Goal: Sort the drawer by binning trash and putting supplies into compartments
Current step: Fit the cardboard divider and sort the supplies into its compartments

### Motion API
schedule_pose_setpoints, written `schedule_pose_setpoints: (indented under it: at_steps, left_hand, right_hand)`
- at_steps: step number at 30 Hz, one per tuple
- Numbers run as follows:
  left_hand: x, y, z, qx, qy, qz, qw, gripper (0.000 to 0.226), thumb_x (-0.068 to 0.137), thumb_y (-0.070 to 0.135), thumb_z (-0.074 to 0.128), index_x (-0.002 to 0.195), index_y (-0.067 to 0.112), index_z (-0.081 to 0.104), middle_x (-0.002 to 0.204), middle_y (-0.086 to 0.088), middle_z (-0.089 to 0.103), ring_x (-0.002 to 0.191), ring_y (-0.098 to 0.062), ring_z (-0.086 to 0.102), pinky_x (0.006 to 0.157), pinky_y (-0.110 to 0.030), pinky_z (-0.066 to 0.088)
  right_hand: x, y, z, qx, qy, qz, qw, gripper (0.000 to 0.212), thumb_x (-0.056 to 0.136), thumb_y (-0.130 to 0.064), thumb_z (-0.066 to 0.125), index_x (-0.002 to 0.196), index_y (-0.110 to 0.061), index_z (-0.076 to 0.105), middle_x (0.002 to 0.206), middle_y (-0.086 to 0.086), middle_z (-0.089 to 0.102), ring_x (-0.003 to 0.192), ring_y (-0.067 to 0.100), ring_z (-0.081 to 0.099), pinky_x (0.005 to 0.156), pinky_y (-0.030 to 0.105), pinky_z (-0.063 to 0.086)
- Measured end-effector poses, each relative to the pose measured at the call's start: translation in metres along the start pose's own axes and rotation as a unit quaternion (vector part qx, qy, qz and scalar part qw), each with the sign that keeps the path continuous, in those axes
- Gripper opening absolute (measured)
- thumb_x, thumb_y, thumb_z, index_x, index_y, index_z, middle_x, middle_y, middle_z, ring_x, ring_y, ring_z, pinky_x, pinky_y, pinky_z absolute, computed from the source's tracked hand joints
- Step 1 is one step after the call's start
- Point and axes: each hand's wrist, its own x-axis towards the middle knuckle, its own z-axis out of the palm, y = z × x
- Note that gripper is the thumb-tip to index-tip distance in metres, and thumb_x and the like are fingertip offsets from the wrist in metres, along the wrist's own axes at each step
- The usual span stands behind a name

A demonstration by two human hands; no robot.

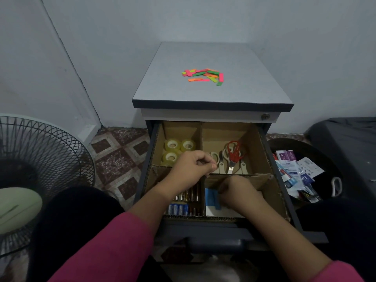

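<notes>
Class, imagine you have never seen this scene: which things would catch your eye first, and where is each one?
The bright pile of coloured paper strips on the grey cabinet top stands out most. Below it, both hands, the left hand and the right hand, work at the cardboard dividers of the open drawer. Red-handled scissors lie in the far right compartment.

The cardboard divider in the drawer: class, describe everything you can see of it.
The cardboard divider is plain brown corrugated card, standing upright as crossed walls that split the open drawer into four compartments. The cross wall looks bent and ragged along its top edge. The left hand pinches the divider where its walls cross; the right hand reaches down just in front of the cross wall.
</notes>
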Motion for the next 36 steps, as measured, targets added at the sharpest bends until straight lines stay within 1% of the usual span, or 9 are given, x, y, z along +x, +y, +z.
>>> schedule_pose_setpoints:
  at_steps: [4, 9, 14, 20, 24, 29, 32, 34, 36]
  left_hand:
    - [0.001, -0.001, 0.001, -0.001, 0.004, -0.002, 1.000, 0.002, 0.084, 0.006, 0.069, 0.086, 0.006, 0.070, 0.075, 0.007, 0.066, 0.061, -0.001, 0.057, 0.061, -0.011, 0.047]
    - [0.000, 0.001, 0.000, 0.001, 0.001, 0.000, 1.000, 0.003, 0.084, 0.006, 0.069, 0.085, 0.008, 0.070, 0.080, 0.006, 0.067, 0.064, -0.003, 0.058, 0.064, -0.014, 0.050]
    - [0.001, 0.000, 0.000, 0.003, 0.000, -0.001, 1.000, 0.005, 0.084, 0.007, 0.068, 0.083, 0.011, 0.069, 0.079, 0.005, 0.067, 0.063, -0.002, 0.058, 0.066, -0.015, 0.051]
    - [0.000, 0.001, 0.000, 0.007, 0.000, -0.001, 1.000, 0.004, 0.085, 0.005, 0.068, 0.088, 0.004, 0.069, 0.078, 0.004, 0.067, 0.062, -0.002, 0.057, 0.064, -0.014, 0.050]
    - [0.000, 0.001, 0.000, 0.010, 0.001, -0.004, 1.000, 0.004, 0.085, 0.006, 0.068, 0.088, 0.004, 0.069, 0.078, 0.005, 0.067, 0.062, -0.002, 0.058, 0.063, -0.013, 0.049]
    - [-0.001, 0.001, 0.000, 0.008, -0.001, -0.007, 1.000, 0.003, 0.085, 0.006, 0.068, 0.087, 0.007, 0.070, 0.079, 0.006, 0.067, 0.064, -0.003, 0.058, 0.065, -0.014, 0.050]
    - [-0.003, 0.006, -0.004, 0.010, -0.011, -0.007, 1.000, 0.004, 0.085, 0.007, 0.067, 0.088, 0.010, 0.070, 0.082, 0.004, 0.068, 0.068, -0.004, 0.060, 0.068, -0.017, 0.051]
    - [-0.008, 0.013, -0.010, 0.073, -0.055, 0.013, 0.996, 0.014, 0.089, 0.007, 0.062, 0.090, 0.018, 0.070, 0.088, 0.010, 0.066, 0.079, -0.002, 0.061, 0.078, -0.019, 0.051]
    - [-0.014, 0.018, -0.017, 0.227, -0.137, 0.057, 0.962, 0.032, 0.091, 0.002, 0.051, 0.097, 0.028, 0.069, 0.095, 0.018, 0.056, 0.092, 0.002, 0.055, 0.087, -0.019, 0.048]
  right_hand:
    - [0.003, 0.005, 0.009, 0.009, 0.073, -0.035, 0.997, 0.021, 0.089, -0.019, 0.059, 0.105, -0.008, 0.068, 0.106, 0.010, 0.067, 0.099, 0.026, 0.063, 0.073, 0.026, 0.047]
    - [0.001, 0.012, 0.009, -0.045, 0.067, -0.051, 0.995, 0.044, 0.081, -0.025, 0.071, 0.123, -0.024, 0.061, 0.117, 0.002, 0.062, 0.107, 0.019, 0.058, 0.086, 0.029, 0.050]
    - [-0.002, 0.012, 0.007, -0.067, 0.026, -0.091, 0.993, 0.057, 0.080, -0.023, 0.073, 0.134, -0.029, 0.053, 0.121, 0.000, 0.060, 0.110, 0.017, 0.057, 0.085, 0.025, 0.046]
    - [-0.002, 0.010, 0.008, -0.070, 0.045, -0.119, 0.989, 0.049, 0.083, -0.021, 0.069, 0.130, -0.025, 0.056, 0.122, 0.002, 0.061, 0.110, 0.019, 0.057, 0.084, 0.025, 0.045]
    - [0.002, 0.011, 0.009, -0.087, 0.042, -0.111, 0.989, 0.051, 0.084, -0.025, 0.069, 0.133, -0.026, 0.054, 0.121, 0.002, 0.061, 0.111, 0.019, 0.056, 0.087, 0.027, 0.045]
    - [0.004, 0.010, 0.007, -0.096, 0.001, -0.088, 0.991, 0.051, 0.086, -0.027, 0.067, 0.135, -0.022, 0.051, 0.129, 0.005, 0.056, 0.117, 0.023, 0.053, 0.095, 0.031, 0.047]
    - [0.006, 0.014, 0.008, -0.061, 0.035, -0.102, 0.992, 0.040, 0.085, -0.025, 0.067, 0.123, -0.021, 0.059, 0.121, 0.003, 0.061, 0.111, 0.022, 0.057, 0.089, 0.028, 0.048]
    - [0.008, 0.014, 0.007, -0.074, 0.013, -0.104, 0.992, 0.040, 0.088, -0.026, 0.063, 0.127, -0.023, 0.057, 0.125, 0.002, 0.059, 0.115, 0.022, 0.055, 0.093, 0.030, 0.047]
    - [0.010, 0.014, 0.006, -0.084, 0.007, -0.098, 0.992, 0.040, 0.090, -0.027, 0.061, 0.130, -0.029, 0.055, 0.127, 0.001, 0.058, 0.114, 0.021, 0.055, 0.095, 0.033, 0.047]
